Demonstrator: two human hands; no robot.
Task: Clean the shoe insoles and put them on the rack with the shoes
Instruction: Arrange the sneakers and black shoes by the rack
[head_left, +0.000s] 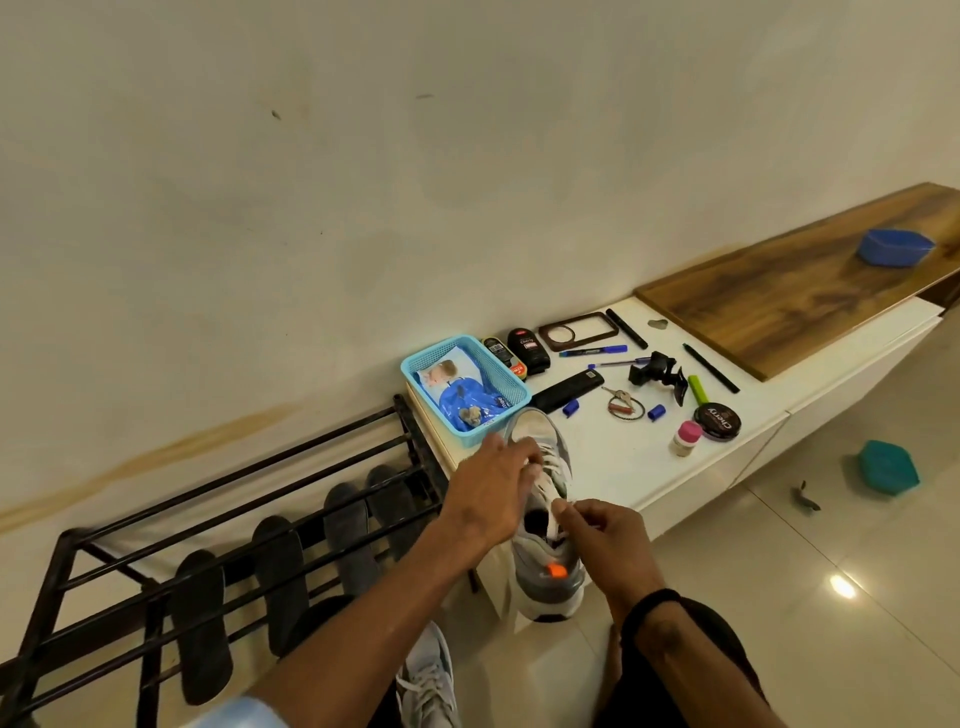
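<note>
Both hands pinch laces on the grey shoe (545, 566): left hand (491, 488), right hand (605, 535), hiding its tongue.

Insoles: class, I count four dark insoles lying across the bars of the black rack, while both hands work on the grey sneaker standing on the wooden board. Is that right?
Not quite. The head view shows the grey sneaker standing on the white cabinet top, not the wooden board. The four dark insoles do lie across the black rack, with left hand and right hand on the sneaker.
</note>
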